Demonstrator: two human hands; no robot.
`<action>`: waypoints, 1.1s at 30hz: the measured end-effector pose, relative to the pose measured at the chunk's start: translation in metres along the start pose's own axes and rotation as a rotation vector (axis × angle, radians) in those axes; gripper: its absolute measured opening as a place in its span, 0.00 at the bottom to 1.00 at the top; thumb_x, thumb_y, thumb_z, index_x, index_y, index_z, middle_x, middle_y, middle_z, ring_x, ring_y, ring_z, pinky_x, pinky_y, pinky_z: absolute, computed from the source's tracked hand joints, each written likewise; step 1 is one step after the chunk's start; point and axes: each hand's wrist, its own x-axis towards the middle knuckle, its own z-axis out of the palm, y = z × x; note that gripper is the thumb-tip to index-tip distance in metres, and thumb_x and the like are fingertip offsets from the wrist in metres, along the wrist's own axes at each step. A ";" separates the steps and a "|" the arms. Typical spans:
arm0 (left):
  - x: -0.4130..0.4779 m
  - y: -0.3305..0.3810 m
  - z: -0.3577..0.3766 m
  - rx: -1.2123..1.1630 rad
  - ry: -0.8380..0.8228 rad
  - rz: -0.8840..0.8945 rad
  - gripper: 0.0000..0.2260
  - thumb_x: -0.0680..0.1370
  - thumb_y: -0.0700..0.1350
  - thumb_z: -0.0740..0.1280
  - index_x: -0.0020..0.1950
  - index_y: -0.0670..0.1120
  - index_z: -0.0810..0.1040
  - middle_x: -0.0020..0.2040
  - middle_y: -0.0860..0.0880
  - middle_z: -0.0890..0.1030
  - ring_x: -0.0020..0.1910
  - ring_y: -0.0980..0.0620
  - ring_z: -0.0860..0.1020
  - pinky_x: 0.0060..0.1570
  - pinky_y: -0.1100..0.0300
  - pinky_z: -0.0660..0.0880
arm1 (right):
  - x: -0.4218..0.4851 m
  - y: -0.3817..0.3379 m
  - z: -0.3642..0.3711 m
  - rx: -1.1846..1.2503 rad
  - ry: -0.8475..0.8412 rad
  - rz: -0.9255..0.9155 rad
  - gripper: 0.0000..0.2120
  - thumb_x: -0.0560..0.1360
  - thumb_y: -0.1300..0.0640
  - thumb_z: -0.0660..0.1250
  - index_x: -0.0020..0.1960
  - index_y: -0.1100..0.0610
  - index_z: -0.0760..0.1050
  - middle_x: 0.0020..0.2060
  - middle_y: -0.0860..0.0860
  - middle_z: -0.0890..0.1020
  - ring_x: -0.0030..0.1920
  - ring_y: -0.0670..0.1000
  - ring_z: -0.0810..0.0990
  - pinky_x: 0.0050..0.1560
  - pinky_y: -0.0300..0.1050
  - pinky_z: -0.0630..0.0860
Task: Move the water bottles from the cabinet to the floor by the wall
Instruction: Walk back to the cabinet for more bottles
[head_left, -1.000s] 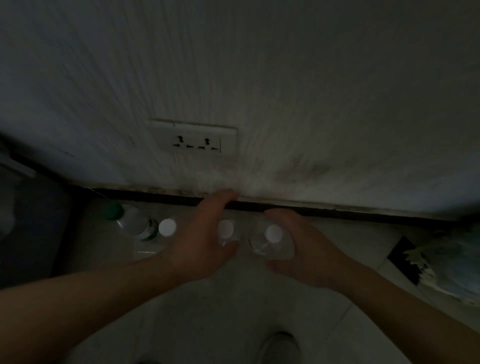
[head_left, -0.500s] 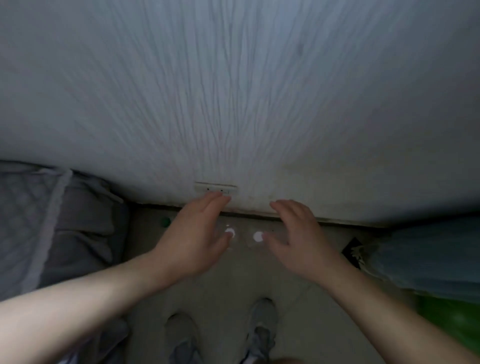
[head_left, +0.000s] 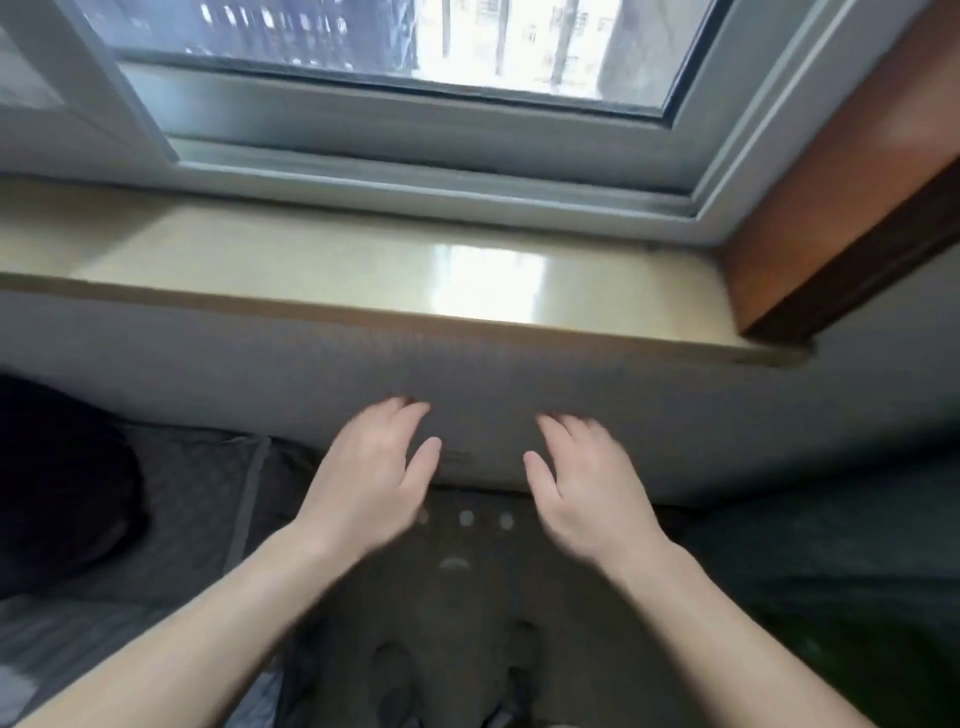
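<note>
i see the left hand (head_left: 371, 488) and right hand (head_left: 587, 491) relaxed, holding nothing. 3 water bottles (head_left: 466, 518), round pale caps blurred, stand between them by the matte grey wall (head_left: 675, 415); glossy beige sill (head_left: 363, 265) beyond.

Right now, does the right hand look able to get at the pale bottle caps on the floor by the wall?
Probably not without bending down. The right hand is open and empty, and seems to be well above the bottle caps, which look small and far below. Nothing blocks the path.
</note>
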 end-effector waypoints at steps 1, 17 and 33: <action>-0.003 0.006 -0.014 -0.004 0.007 0.007 0.24 0.80 0.56 0.55 0.73 0.46 0.69 0.73 0.47 0.70 0.74 0.48 0.65 0.73 0.56 0.57 | -0.004 -0.006 -0.013 0.000 0.026 -0.006 0.24 0.78 0.47 0.54 0.69 0.58 0.70 0.64 0.53 0.76 0.64 0.58 0.72 0.65 0.53 0.69; -0.050 0.061 -0.146 -0.012 0.036 0.000 0.21 0.82 0.49 0.59 0.74 0.48 0.67 0.76 0.49 0.67 0.77 0.50 0.60 0.75 0.52 0.55 | -0.048 -0.073 -0.140 0.056 0.054 0.132 0.23 0.79 0.52 0.58 0.72 0.58 0.67 0.70 0.53 0.71 0.72 0.54 0.64 0.73 0.49 0.60; -0.072 0.060 -0.173 -0.057 0.011 0.096 0.19 0.82 0.49 0.57 0.73 0.48 0.70 0.75 0.50 0.67 0.76 0.51 0.61 0.75 0.52 0.56 | -0.093 -0.111 -0.171 -0.074 0.217 0.141 0.17 0.75 0.51 0.57 0.55 0.60 0.78 0.53 0.55 0.81 0.58 0.59 0.75 0.60 0.56 0.73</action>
